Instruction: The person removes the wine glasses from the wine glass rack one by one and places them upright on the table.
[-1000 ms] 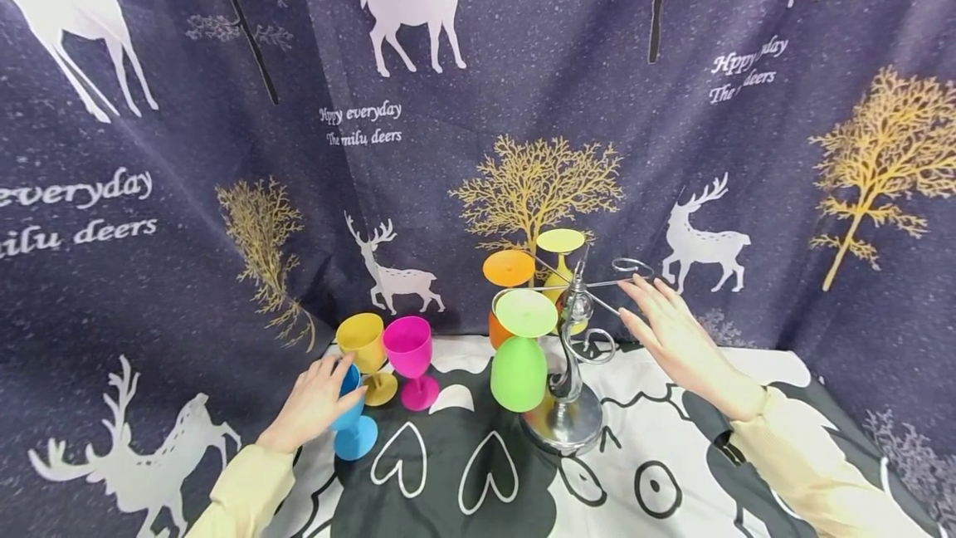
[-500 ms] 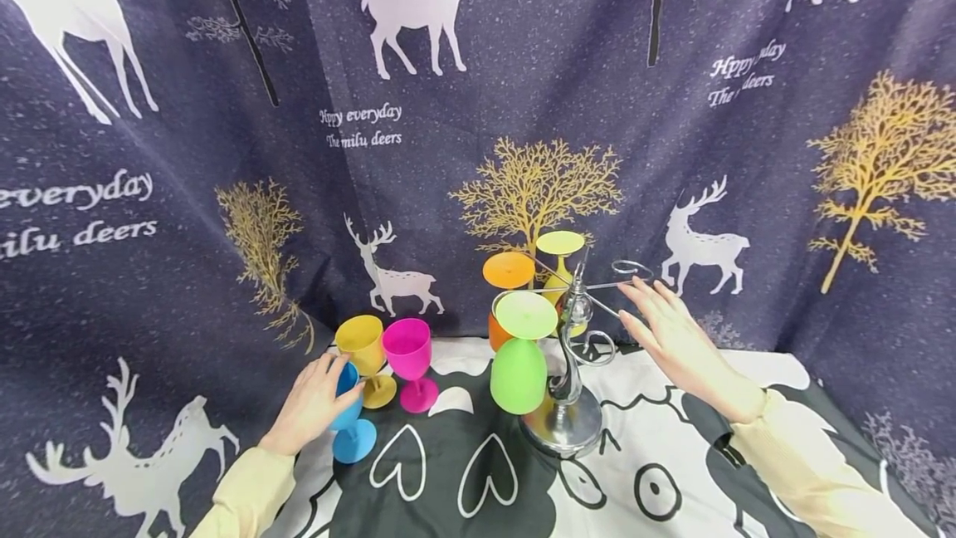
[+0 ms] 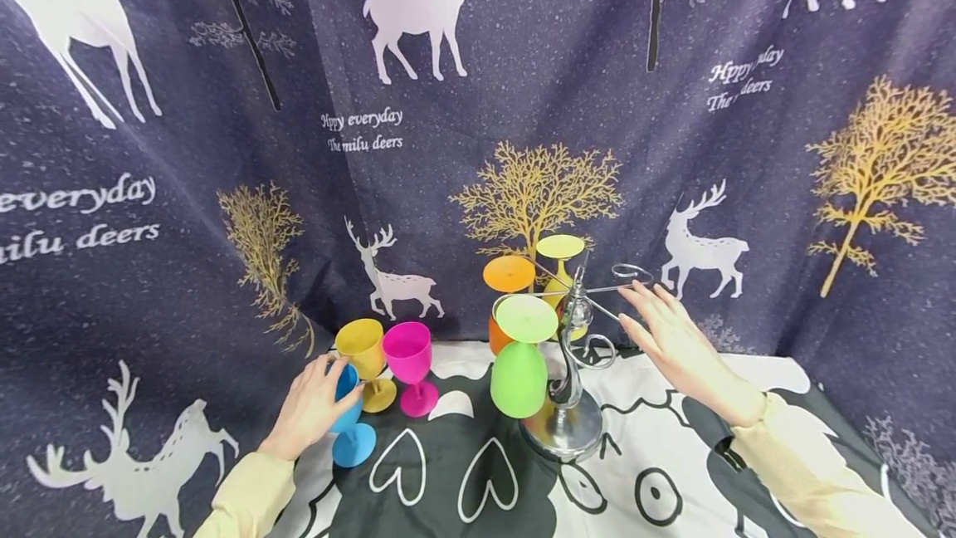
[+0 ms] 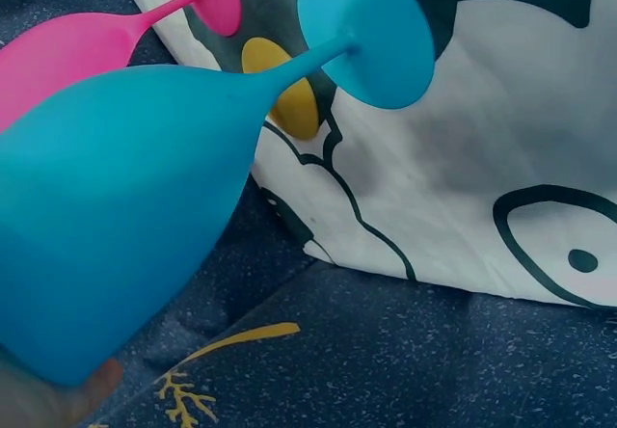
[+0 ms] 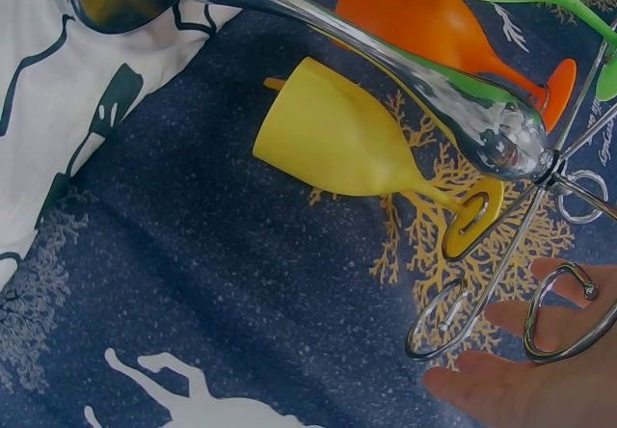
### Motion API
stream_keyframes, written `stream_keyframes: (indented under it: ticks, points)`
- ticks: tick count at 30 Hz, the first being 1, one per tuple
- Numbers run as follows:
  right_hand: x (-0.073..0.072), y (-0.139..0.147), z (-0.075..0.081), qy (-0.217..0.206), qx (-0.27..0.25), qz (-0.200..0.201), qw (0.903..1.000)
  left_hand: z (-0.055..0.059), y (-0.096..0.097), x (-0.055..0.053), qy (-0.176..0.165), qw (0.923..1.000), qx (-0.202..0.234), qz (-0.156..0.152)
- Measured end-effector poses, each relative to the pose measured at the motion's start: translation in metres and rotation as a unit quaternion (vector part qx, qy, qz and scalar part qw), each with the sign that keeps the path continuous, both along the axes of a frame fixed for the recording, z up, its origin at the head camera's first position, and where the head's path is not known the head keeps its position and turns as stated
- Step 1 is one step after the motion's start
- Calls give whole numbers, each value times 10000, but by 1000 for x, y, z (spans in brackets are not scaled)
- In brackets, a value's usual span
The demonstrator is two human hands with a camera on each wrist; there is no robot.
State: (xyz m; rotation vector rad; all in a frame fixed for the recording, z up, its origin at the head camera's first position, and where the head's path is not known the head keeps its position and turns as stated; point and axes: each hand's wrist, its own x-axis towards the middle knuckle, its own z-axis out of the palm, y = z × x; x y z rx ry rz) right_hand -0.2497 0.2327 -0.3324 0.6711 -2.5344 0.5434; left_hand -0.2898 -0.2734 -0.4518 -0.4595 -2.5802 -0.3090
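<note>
My left hand [image 3: 308, 405] holds a blue plastic goblet [image 4: 145, 168] by its bowl, fingers on the far side and thumb on the near side. The goblet's foot is at or near the cloth. Just behind stand a yellow goblet [image 3: 362, 343] and a magenta goblet [image 3: 408, 351], both upright. My right hand [image 3: 675, 347] touches the wire arms of a chrome goblet rack [image 3: 571, 426], its fingers extended beside the looped ends. Upside down on that rack hang a green goblet [image 3: 519, 380], an orange goblet [image 5: 424, 18] and a yellow-green goblet [image 5: 342, 139].
A black and white cartoon cloth [image 3: 441, 471] covers the table. Behind it hangs a dark blue curtain [image 3: 418, 189] printed with deer and trees. On the right, a bare wire loop [image 3: 631, 271] juts from the rack, with another loop [image 5: 439, 320] near my fingers.
Very little differs. The head view tips slightly, and the left fingers settle a touch lower on the blue goblet. My right hand stays at the rack's arms.
</note>
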Motion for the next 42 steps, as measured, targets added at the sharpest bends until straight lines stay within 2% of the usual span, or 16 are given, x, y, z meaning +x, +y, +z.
stream_keyframes:
  ticks: [8, 16, 22, 26, 31, 37, 42]
  points:
    - [-1, 1, 0, -24, -28, -48, 10000, 2, 2, 0, -120, 9999, 85, -42]
    - [-1, 1, 0, 3, -33, -13, 10000, 10, 5, -1, 210, 9997, -75, -107]
    - [-2, 1, -1, 166, -3, 45, 9999, 22, 14, -2, 482, 9984, -104, -279]
    - [-3, 2, -2, 214, 25, 62, 9997, 32, 24, -5, 740, 9953, -121, -609]
    - [-3, 2, -3, 289, 61, 133, 9995, 52, 41, -9, 993, 9891, -173, -1076]
    - [-1, 2, -3, 388, 88, 169, 9991, 80, 65, -13, 1350, 9744, -610, -1692]
    - [-2, 1, -3, 488, 139, 226, 9985, 99, 92, -19, 1559, 9636, -881, -1987]
